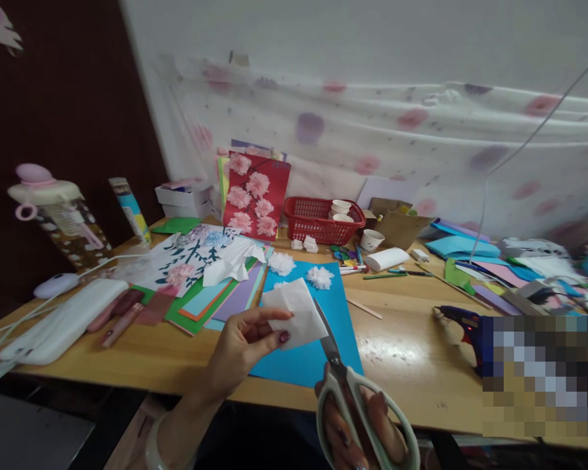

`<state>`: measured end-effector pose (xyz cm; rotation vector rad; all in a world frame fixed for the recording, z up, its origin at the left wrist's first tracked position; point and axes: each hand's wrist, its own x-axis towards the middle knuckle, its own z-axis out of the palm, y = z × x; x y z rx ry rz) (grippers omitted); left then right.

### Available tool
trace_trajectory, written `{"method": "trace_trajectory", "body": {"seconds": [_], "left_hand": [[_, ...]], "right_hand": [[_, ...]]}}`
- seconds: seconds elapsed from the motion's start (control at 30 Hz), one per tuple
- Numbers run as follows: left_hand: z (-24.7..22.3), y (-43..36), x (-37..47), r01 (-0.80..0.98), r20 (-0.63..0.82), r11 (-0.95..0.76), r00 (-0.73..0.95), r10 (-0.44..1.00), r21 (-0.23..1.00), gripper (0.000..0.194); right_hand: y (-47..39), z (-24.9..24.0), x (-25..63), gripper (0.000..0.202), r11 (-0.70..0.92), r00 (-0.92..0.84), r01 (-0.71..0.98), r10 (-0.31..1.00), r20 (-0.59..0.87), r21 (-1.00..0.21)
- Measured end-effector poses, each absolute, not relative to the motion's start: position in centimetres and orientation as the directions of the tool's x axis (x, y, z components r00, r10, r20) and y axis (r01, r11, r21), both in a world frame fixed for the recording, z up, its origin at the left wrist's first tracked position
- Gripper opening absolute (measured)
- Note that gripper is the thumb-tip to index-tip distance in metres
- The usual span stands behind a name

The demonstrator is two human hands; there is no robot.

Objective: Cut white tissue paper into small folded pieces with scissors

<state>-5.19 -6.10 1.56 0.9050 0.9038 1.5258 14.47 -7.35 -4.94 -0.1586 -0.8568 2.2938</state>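
Note:
My left hand (242,343) pinches a square of thin white paper (298,310) between thumb and fingers, above a blue sheet (318,369). In my right hand (353,424) is a pair of scissors (340,372) with pale grey-green handles, fingers through the loops. The blades point up along the right edge of the white square; whether they are biting into it I cannot tell. White ruffled paper flowers (320,277) lie on the upper part of the blue sheet, one partly hidden behind the square.
A red card with pink flowers (259,196) leans at the back beside a red basket (323,222) holding paper cups. Coloured paper sheets (210,300) and a white power strip (63,320) lie left. To the right are a glue gun (463,320) and a paper pile (509,261).

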Motion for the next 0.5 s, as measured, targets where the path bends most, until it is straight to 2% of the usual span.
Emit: {"method": "trace_trajectory", "body": {"seconds": [0.2,0.5], "left_hand": [[1.9,-6.2,-4.7,-0.339,0.071,-0.080,-0.040,0.997,0.937,0.021],[1.8,-6.8,-3.3,-0.374,0.018,-0.002,0.038,0.999,0.927,0.020]], "right_hand": [[-8.1,-2.3,14.1,0.068,-0.542,-0.669,-0.610,0.743,0.010,-0.578],[-8.0,-1.6,13.9,0.064,-0.492,-0.636,-0.622,0.771,0.027,-0.609]]}}
